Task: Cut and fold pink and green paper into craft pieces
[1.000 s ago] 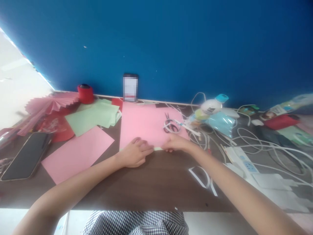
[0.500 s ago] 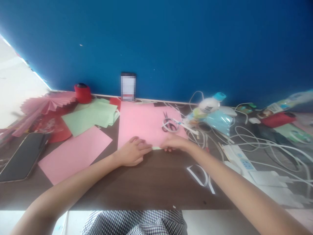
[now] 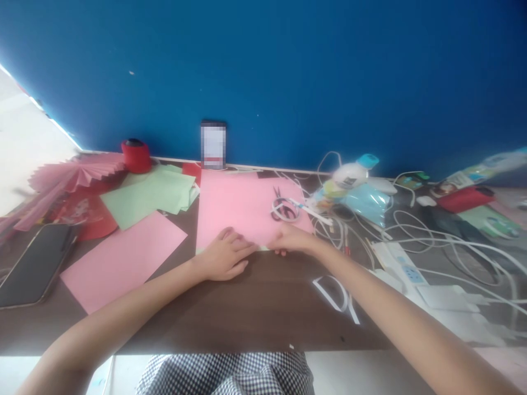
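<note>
A large pink sheet of paper (image 3: 234, 206) lies on the dark table, with a thin pale green strip showing at its near edge. My left hand (image 3: 226, 255) rests nearly flat on that edge, fingers stretched toward the right. Close by on the right, my right hand (image 3: 291, 239) is closed, its fingertips curled at the same edge and pinching the paper. Just beyond it, on the sheet, lie dark scissors (image 3: 278, 193), partly covered by a looped white strip or roll (image 3: 290, 203).
Left are another pink sheet (image 3: 127, 260), green papers (image 3: 160, 189), a folded pink fan (image 3: 82, 173) and a phone (image 3: 39, 266). A second phone (image 3: 213, 145) leans on the blue wall. Right are cables, a bottle (image 3: 349, 174), a power strip (image 3: 401, 266) and curled white strips (image 3: 329, 296).
The whole view has shifted slightly, so things appear a little further left. Both hands stay at the paper's near edge, with hardly any movement.
</note>
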### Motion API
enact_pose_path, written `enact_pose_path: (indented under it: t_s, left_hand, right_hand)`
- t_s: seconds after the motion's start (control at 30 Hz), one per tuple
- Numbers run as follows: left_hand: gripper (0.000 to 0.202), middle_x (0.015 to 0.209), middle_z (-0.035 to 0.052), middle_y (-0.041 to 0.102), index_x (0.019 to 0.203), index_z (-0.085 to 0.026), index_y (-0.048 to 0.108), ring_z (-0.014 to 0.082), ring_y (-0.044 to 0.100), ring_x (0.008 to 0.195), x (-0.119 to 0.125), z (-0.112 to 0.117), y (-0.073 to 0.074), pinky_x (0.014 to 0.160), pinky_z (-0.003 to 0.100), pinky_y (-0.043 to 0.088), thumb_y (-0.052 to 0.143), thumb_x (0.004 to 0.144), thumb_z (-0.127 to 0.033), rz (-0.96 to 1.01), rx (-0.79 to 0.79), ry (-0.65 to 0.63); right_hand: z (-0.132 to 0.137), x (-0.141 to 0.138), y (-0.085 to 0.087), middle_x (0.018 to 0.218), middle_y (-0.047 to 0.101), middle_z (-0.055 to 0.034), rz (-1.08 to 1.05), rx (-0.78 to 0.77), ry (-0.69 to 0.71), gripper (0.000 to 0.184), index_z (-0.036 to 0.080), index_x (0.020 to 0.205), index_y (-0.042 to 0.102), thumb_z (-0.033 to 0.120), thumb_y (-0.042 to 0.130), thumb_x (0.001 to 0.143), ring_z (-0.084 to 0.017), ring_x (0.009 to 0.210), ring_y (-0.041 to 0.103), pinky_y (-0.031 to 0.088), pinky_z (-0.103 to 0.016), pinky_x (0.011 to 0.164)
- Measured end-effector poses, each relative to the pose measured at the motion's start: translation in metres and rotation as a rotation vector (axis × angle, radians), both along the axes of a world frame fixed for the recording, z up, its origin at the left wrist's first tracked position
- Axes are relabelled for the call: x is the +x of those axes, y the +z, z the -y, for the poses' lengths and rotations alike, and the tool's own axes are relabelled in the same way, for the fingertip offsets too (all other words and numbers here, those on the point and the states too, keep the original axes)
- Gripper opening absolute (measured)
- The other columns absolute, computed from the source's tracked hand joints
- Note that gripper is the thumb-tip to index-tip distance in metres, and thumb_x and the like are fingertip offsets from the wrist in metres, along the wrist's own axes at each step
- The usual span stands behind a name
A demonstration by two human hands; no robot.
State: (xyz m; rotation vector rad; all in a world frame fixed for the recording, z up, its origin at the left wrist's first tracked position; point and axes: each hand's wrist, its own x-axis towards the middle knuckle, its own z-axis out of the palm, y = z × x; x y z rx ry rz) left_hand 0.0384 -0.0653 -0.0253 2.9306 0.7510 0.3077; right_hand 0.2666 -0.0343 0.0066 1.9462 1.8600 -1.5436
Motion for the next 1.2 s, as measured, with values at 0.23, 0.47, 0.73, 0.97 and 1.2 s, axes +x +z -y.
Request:
enact_pose_path:
  t_s: [0.23, 0.47, 0.73, 0.97, 1.2]
  left_hand:
    - [0.046, 0.110, 0.0048, 0.055, 0.131, -0.024, 0.039, 0.0263, 0.042, 0.104, 0.013, 0.001, 0.003, 0.101, 0.051, 0.019, 0.032, 0.088, -0.039, -0.032, 0.061, 0.012]
    - [0.044, 0.110, 0.0060, 0.054, 0.130, -0.023, 0.040, 0.0261, 0.042, 0.103, 0.016, 0.006, 0.001, 0.100, 0.050, 0.022, 0.033, 0.088, -0.037, -0.058, 0.083, 0.045]
    - [0.042, 0.115, 0.0061, 0.054, 0.127, -0.021, 0.042, 0.0283, 0.043, 0.111, 0.018, 0.010, 0.004, 0.102, 0.054, 0.018, 0.033, 0.089, -0.034, -0.090, 0.121, 0.036]
    - [0.044, 0.137, 0.0039, 0.040, 0.132, -0.020, 0.034, 0.0241, 0.033, 0.127, 0.017, 0.007, -0.001, 0.107, 0.052, 0.007, 0.024, 0.092, -0.034, -0.075, 0.072, -0.022]
    - [0.046, 0.137, 0.0045, 0.041, 0.136, -0.019, 0.029, 0.0233, 0.030, 0.129, 0.018, 0.004, -0.004, 0.106, 0.051, 0.009, 0.022, 0.092, -0.033, -0.055, 0.015, -0.028]
  right_hand:
    - [0.001, 0.002, 0.000, 0.052, 0.063, -0.0035, -0.054, 0.015, 0.003, 0.017, 0.010, 0.057, 0.063, 0.024, 0.066, 0.065, -0.008, 0.043, 0.056, 0.040, -0.015, 0.039]
    - [0.000, 0.006, -0.004, 0.052, 0.064, -0.0030, -0.090, 0.000, -0.002, 0.017, 0.011, 0.058, 0.063, 0.026, 0.069, 0.063, -0.008, 0.043, 0.057, 0.040, -0.014, 0.038]
    - [0.001, 0.006, -0.001, 0.055, 0.065, -0.0040, -0.103, -0.003, 0.013, 0.020, 0.010, 0.060, 0.063, 0.028, 0.069, 0.064, -0.008, 0.044, 0.057, 0.040, -0.014, 0.039]
    - [0.001, 0.008, -0.003, 0.055, 0.065, -0.0043, -0.134, -0.025, -0.025, 0.025, 0.009, 0.062, 0.065, 0.034, 0.071, 0.064, -0.008, 0.045, 0.058, 0.042, -0.014, 0.042]
    - [0.005, 0.008, 0.000, 0.057, 0.065, -0.0044, -0.150, -0.021, -0.098, 0.024, 0.009, 0.061, 0.066, 0.032, 0.072, 0.062, -0.008, 0.047, 0.059, 0.045, -0.014, 0.045]
